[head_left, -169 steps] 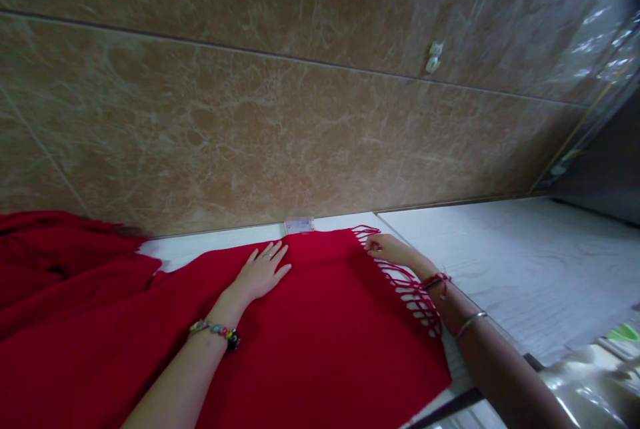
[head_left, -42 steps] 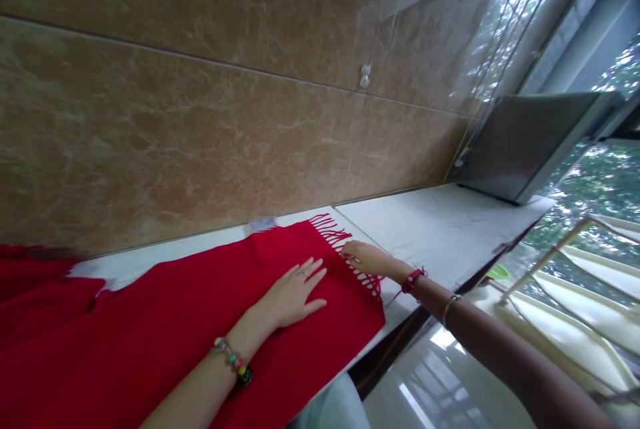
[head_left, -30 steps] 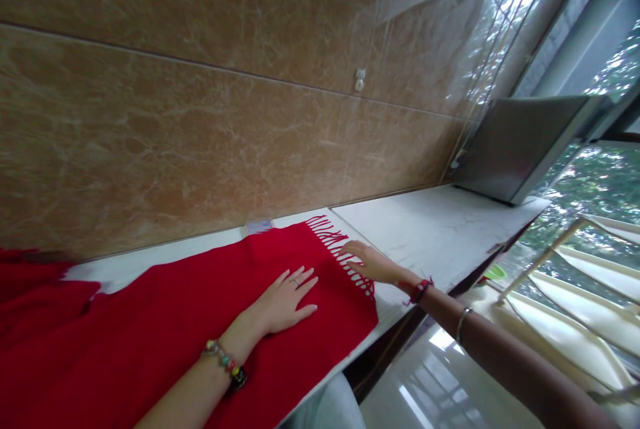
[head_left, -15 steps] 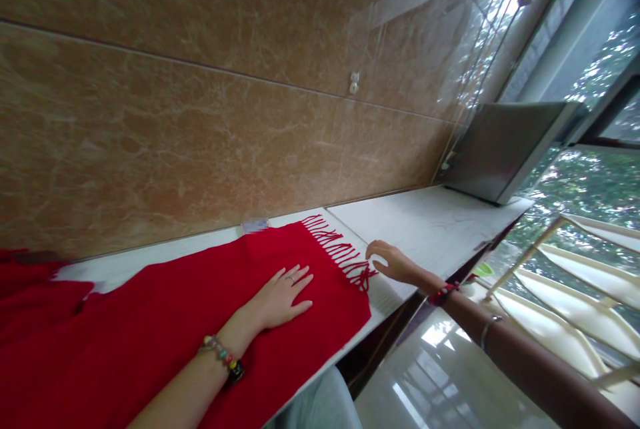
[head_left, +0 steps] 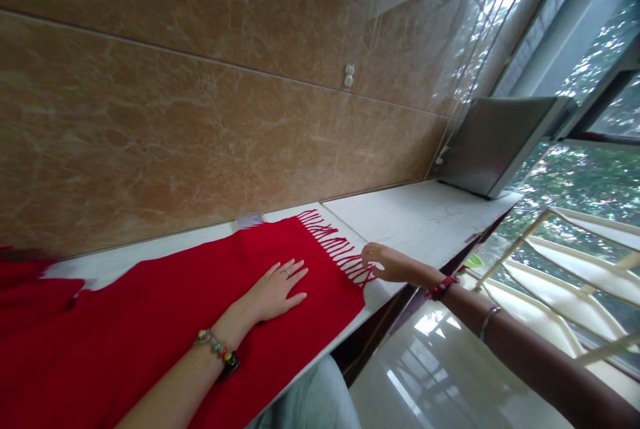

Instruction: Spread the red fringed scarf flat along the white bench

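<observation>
A red scarf (head_left: 165, 312) with a tasselled fringe (head_left: 336, 249) lies spread along a white marble ledge (head_left: 425, 219). My left hand (head_left: 275, 290) rests flat on the scarf near its fringed end, fingers stretched out and a ring on one. My right hand (head_left: 387, 263) is at the near corner of the fringe, its fingers curled with the tips on the outermost tassels. Both wrists carry bracelets.
A brown marble wall (head_left: 200, 115) rises right behind the ledge. A grey box-like object (head_left: 493, 142) stands at the ledge's far end by a window. More bunched red cloth (head_left: 30, 295) lies at the left. Pale slats (head_left: 565, 262) and a glossy floor are below on the right.
My right hand has drawn outward along the fringe to its near corner and now curls at the tassel ends. My left hand has stayed flat on the scarf. The view has swung right.
</observation>
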Motion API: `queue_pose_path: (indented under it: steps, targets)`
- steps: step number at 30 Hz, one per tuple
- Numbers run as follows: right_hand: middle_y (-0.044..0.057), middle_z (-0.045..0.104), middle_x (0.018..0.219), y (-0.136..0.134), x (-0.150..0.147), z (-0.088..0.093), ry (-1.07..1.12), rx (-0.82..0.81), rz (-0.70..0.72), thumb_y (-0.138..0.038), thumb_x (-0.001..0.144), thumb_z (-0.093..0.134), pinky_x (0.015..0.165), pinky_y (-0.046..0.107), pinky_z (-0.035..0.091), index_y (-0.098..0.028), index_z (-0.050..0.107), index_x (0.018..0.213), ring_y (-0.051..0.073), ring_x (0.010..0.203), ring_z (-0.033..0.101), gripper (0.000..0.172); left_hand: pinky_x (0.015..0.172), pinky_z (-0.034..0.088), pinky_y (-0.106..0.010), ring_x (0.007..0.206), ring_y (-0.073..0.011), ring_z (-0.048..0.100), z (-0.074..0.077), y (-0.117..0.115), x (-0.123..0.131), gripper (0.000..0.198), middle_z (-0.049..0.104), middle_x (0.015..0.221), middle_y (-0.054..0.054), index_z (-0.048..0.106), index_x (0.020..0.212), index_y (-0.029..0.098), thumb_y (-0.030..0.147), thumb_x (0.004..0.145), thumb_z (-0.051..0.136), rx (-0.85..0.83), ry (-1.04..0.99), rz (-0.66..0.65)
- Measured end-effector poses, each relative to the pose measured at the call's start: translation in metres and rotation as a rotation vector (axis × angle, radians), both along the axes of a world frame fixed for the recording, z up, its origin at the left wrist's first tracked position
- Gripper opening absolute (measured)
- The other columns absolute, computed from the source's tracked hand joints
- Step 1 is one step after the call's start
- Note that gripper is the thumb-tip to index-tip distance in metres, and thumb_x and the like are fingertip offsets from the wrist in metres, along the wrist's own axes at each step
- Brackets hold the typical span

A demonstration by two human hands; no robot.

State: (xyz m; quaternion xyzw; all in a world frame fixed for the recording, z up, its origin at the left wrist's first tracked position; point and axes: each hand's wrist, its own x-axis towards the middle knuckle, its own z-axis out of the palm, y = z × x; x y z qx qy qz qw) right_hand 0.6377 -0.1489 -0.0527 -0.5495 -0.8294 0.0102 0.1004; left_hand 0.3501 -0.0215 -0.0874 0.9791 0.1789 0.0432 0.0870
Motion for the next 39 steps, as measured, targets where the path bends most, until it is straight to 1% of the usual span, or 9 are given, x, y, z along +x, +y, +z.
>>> queue_pose_path:
  steps: [3, 5, 9, 15, 19, 24, 32, 36, 39]
  targets:
    - [0.003, 0.058, 0.083, -0.007, -0.025, 0.000, 0.090, -0.084, 0.167, -0.003, 0.065, 0.045, 0.077, 0.027, 0.042, -0.019, 0.056, 0.080, 0.015, 0.082, 0.051, 0.025, 0.105, 0.016, -0.037, 0.130, -0.0195, 0.020, 0.001, -0.001, 0.001, 0.054, 0.026, 0.141, -0.003, 0.030, 0.133, 0.026, 0.050, 0.085, 0.033, 0.009, 0.015, 0.003]
    - [0.002, 0.057, 0.078, -0.007, -0.034, -0.003, 0.082, -0.119, 0.201, -0.001, 0.064, 0.043, 0.076, 0.026, 0.042, -0.018, 0.056, 0.078, 0.014, 0.079, 0.051, 0.026, 0.105, 0.015, -0.037, 0.130, -0.0193, 0.020, 0.002, -0.001, 0.001, 0.054, 0.026, 0.141, -0.003, 0.030, 0.133, 0.025, 0.049, 0.085, 0.033, 0.019, 0.024, 0.002]
    - [0.003, 0.057, 0.075, -0.002, -0.027, -0.006, 0.047, -0.117, 0.145, 0.002, 0.064, 0.039, 0.071, 0.025, 0.042, -0.018, 0.057, 0.075, 0.013, 0.075, 0.051, 0.029, 0.105, 0.015, -0.036, 0.130, -0.0191, 0.020, 0.001, 0.000, 0.002, 0.053, 0.026, 0.141, -0.003, 0.032, 0.132, 0.024, 0.048, 0.085, 0.033, 0.029, 0.025, -0.007]
    - [0.005, 0.055, 0.079, -0.005, -0.024, 0.005, -0.051, -0.042, 0.072, -0.002, 0.070, 0.045, 0.071, 0.026, 0.041, -0.016, 0.060, 0.076, 0.014, 0.077, 0.050, 0.022, 0.105, 0.015, -0.037, 0.130, -0.0192, 0.020, 0.001, 0.000, 0.001, 0.052, 0.027, 0.141, -0.003, 0.031, 0.132, 0.025, 0.048, 0.086, 0.032, 0.032, 0.026, -0.006]
    - [0.006, 0.055, 0.089, -0.014, -0.035, 0.002, 0.080, -0.077, 0.147, -0.016, 0.071, 0.057, 0.075, 0.027, 0.041, -0.017, 0.059, 0.088, 0.015, 0.083, 0.051, 0.017, 0.105, 0.016, -0.037, 0.130, -0.0197, 0.020, 0.001, 0.000, 0.002, 0.053, 0.026, 0.141, -0.003, 0.030, 0.133, 0.024, 0.048, 0.086, 0.032, 0.037, 0.029, -0.009]
    - [0.006, 0.056, 0.080, -0.013, -0.041, -0.008, 0.120, -0.074, 0.130, -0.015, 0.080, 0.047, 0.072, 0.028, 0.042, -0.016, 0.056, 0.080, 0.015, 0.078, 0.051, 0.009, 0.104, 0.017, -0.039, 0.129, -0.0210, 0.022, 0.002, 0.000, 0.002, 0.054, 0.026, 0.141, -0.005, 0.029, 0.134, 0.023, 0.048, 0.086, 0.032, 0.048, 0.046, -0.011]
    - [-0.001, 0.057, 0.070, 0.012, -0.033, -0.008, 0.596, -0.160, -0.123, -0.017, 0.078, 0.045, 0.057, 0.022, 0.041, -0.016, 0.054, 0.083, 0.010, 0.062, 0.051, 0.011, 0.104, 0.016, -0.039, 0.129, -0.0209, 0.022, -0.003, 0.003, 0.003, 0.053, 0.027, 0.141, -0.005, 0.030, 0.133, 0.024, 0.049, 0.086, 0.032, 0.052, 0.026, -0.021]
    - [0.000, 0.059, 0.071, 0.020, -0.033, -0.003, 0.560, -0.286, -0.078, -0.016, 0.075, 0.045, 0.061, 0.022, 0.042, -0.015, 0.059, 0.078, 0.011, 0.065, 0.054, 0.015, 0.104, 0.017, -0.039, 0.129, -0.0212, 0.023, -0.003, 0.003, 0.003, 0.053, 0.027, 0.141, -0.005, 0.030, 0.133, 0.024, 0.049, 0.086, 0.031, 0.059, 0.028, -0.016]
    - [0.002, 0.061, 0.079, 0.020, -0.037, -0.001, 0.482, -0.249, -0.059, -0.019, 0.069, 0.056, 0.066, 0.024, 0.043, -0.016, 0.059, 0.083, 0.013, 0.072, 0.055, 0.015, 0.104, 0.017, -0.039, 0.129, -0.0209, 0.023, -0.002, 0.002, 0.003, 0.053, 0.027, 0.141, -0.005, 0.029, 0.133, 0.024, 0.049, 0.086, 0.031, 0.067, 0.032, -0.019]
